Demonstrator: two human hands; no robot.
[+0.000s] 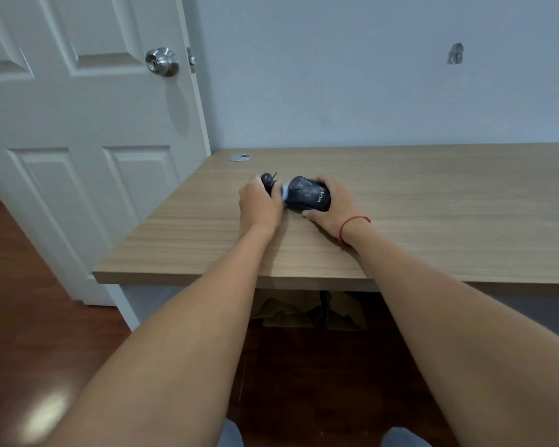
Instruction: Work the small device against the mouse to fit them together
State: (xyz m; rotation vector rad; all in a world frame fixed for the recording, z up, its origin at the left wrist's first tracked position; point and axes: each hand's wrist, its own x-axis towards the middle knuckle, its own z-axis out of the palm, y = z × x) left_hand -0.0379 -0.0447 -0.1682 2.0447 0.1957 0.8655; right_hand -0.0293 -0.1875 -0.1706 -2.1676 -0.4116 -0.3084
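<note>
From my remote seat I watched both forearms stretched straight out over the near edge of the pale wood-grain laminate desk. The right hand lay cupped over the far side of a glossy black plastic computer mouse, its fingers curled round the rounded shell and its thumb flat on the desk just below it; a thin red string bracelet circled that wrist. The left hand sat knuckles-up just beside the mouse's nose, fingers curled round a small round black rubbery object that stuck out above them; I could not tell what it was. A pale bluish-white scrap showed between those fingers and the mouse. Beyond the fingertips lay a flat round silver metal grommet cover
</note>
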